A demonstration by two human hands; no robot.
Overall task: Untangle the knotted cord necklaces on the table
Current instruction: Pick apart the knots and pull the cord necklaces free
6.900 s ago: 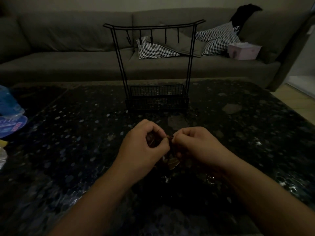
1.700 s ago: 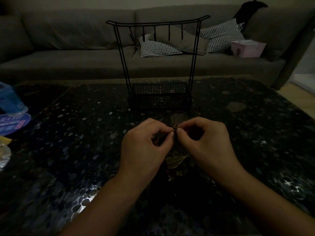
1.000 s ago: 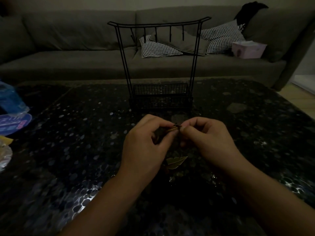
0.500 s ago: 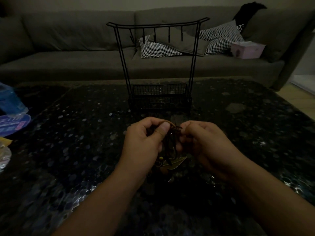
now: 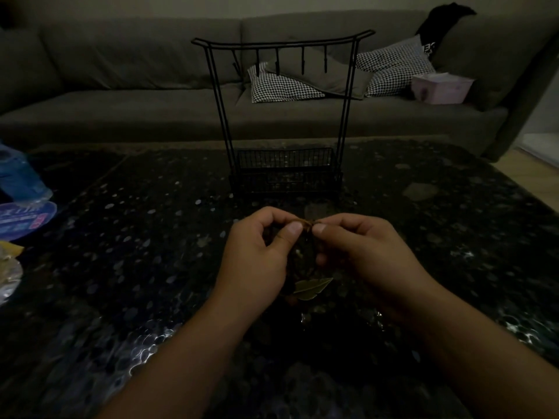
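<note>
Change since half a second ago: both hands have drawn closer at the fingertips, and the left thumb now lies flat over the cord instead of standing up.

Left edge of the table: blue plastic bottle; blue round printed item, its writing too blurred to read; a foil-like item at the edge, unclear.

Left hand: fingers curled, thumb and forefinger pinching the cord necklaces, grip clamped on them.

Centre, above the table: cord necklaces, thin brownish strands bunched in a knot between the two hands, darker loops hanging below; a leaf-shaped metallic pendant hangs beneath, near the tabletop.

Right hand: fingers curled, fingertips pinching the same knot, grip clamped on it.

Beyond the hands, mid-table: black wire hanging rack with hooks and a basket base.

Behind the table: grey sofa, checked cushions, pink tissue box, black garment with unreadable lettering.
</note>
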